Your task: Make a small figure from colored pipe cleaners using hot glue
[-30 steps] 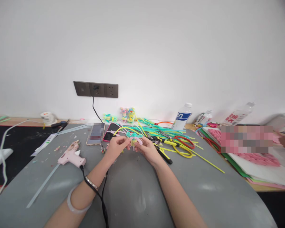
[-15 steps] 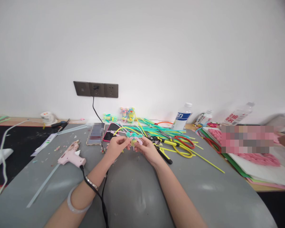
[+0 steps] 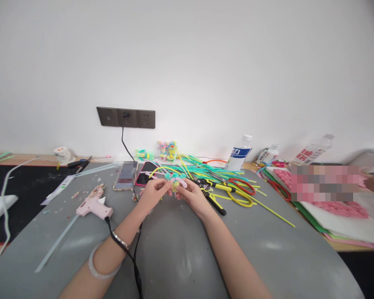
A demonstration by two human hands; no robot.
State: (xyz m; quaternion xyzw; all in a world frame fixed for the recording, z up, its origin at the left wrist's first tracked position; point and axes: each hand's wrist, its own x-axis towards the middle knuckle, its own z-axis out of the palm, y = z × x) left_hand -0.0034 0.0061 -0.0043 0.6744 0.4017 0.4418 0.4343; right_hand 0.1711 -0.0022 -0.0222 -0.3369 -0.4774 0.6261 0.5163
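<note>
Between my two hands is a small pipe-cleaner figure (image 3: 175, 177) in teal, yellow and lilac, held just above the grey table. My left hand (image 3: 156, 192) pinches it from the left side. On the other side, my right hand (image 3: 190, 193) has its fingers closed around the lilac and yellow part. The fingertips hide some of the figure. Right behind it lie loose teal and yellow pipe cleaners (image 3: 202, 169). Black-and-yellow pliers (image 3: 216, 202) rest close to my right hand.
A pink glue gun (image 3: 93, 206) lies left, its black cord running under my left forearm. Two phones (image 3: 125, 175) are behind my left hand. Finished pipe-cleaner figures (image 3: 166, 150) stand by the wall. Red-handled scissors (image 3: 242, 187) and a water bottle (image 3: 239, 153) are right; another person's hand is far right.
The small figure has turned slightly between my fingertips. Both hands stay in nearly the same place.
</note>
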